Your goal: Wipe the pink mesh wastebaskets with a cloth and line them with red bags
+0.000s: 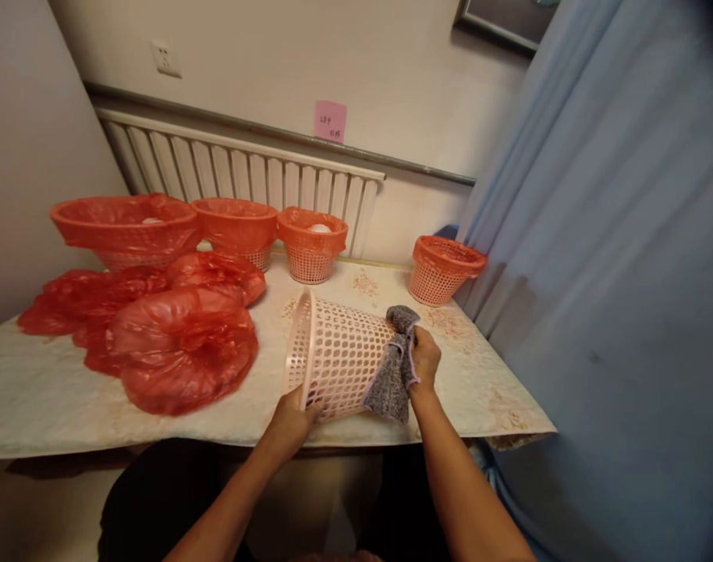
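A pale pink plastic basket (pixel 348 355) with a perforated wall lies tipped on its side, its wide mouth facing left. My left hand (pixel 292 421) grips its rim at the lower left, thumb against the outer wall. At the narrow base end, my right hand (pixel 425 361) holds a bunched grey cloth (pixel 391 382) with purple edging against the basket. The cloth drapes over part of the base, and the right fingertips are hidden behind it.
Crumpled red plastic bags (pixel 181 351) lie on the left of the table (pixel 274 425). Behind stand red-lined baskets (pixel 310 261), and another lined basket (pixel 438 277) is at the right. A radiator (pixel 245 168) runs along the wall; a blue curtain (pixel 596 312) hangs on the right.
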Tool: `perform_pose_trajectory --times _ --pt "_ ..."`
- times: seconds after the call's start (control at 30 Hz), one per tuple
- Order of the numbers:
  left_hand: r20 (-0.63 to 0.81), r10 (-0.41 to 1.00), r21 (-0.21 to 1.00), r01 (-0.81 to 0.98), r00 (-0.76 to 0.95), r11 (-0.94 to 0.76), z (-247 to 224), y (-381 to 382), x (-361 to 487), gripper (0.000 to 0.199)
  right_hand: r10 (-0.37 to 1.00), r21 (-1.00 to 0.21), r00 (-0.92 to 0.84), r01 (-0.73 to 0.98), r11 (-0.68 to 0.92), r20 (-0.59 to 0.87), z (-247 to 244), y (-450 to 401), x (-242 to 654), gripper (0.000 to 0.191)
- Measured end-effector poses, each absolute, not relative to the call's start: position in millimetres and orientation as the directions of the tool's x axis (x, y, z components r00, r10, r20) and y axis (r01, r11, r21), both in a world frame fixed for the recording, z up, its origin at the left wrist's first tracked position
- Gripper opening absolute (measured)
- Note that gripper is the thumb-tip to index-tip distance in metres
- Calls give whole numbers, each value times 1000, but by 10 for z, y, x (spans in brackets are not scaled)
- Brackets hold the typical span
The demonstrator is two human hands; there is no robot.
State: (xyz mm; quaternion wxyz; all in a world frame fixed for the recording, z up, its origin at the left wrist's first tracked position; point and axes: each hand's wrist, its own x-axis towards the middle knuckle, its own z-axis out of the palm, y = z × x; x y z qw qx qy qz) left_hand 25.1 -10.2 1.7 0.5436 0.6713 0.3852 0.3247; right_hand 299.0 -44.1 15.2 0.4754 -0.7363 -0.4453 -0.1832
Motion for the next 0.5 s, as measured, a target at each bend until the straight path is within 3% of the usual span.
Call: perform_pose_trajectory --times 0.13,0.5 --pt "33 855 981 146 517 -126 46 -82 230 31 452 -563 546 819 -110 706 160 -438 2775 18" --pt "10 851 983 153 525 -106 -4 40 270 31 629 -530 302 822 209 716 676 -145 1875 22"
